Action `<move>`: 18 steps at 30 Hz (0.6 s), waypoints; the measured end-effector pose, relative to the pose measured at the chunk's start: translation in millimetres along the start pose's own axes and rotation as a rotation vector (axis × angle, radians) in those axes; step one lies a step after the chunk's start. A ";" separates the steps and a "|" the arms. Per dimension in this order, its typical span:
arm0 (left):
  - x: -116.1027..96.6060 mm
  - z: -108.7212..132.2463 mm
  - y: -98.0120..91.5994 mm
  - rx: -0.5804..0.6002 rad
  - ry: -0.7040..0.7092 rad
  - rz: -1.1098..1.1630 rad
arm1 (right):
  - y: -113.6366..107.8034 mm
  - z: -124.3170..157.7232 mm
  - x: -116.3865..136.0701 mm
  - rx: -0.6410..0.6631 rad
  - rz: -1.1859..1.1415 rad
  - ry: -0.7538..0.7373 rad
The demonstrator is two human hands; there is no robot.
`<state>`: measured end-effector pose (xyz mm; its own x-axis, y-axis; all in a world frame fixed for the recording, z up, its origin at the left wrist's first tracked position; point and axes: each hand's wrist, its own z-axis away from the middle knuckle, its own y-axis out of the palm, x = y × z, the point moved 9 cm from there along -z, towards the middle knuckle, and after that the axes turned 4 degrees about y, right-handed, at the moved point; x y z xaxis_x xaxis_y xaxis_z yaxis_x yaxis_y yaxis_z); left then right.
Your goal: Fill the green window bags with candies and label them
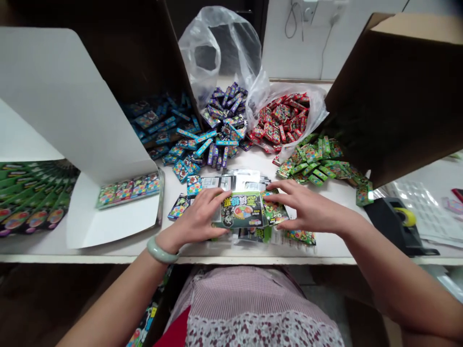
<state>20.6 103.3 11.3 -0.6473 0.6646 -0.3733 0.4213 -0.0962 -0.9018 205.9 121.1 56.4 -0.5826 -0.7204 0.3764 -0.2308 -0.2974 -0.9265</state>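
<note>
My left hand [198, 219] and my right hand [307, 208] rest on a small stack of green and black printed packets [241, 210] at the table's front edge. The left hand's fingers curl over the stack's left end. My right hand lies on the right end with fingers stretched, over a small green box [275, 212]. Flat packets [238, 180] lie just behind the stack. A pale green bangle [161, 251] circles my left wrist.
Piles of small boxes lie behind: blue [162, 126], purple [224, 115], red [282, 118] in plastic bags, green [314, 161] spilling from a brown carton [401, 86]. An open white box [108, 212] holds a row of small boxes. Green packs [32, 197] lie far left, a tape dispenser [401, 221] at right.
</note>
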 end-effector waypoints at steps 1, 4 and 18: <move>-0.3 0.7 1.5 0.009 -0.001 0.018 | 1.1 -1.1 2.2 0.021 0.016 -0.009; -0.1 1.3 5.2 0.025 -0.001 0.079 | 2.4 -4.5 5.9 0.063 0.060 -0.010; 6.2 2.9 6.6 -0.023 -0.010 0.151 | 11.4 -12.3 6.0 0.026 0.164 0.033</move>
<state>17.5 104.5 2.4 -0.5820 0.6363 -0.5063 0.5283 -0.1774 -0.8303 190.3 121.1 48.0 -0.6359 -0.7401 0.2188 -0.1099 -0.1938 -0.9749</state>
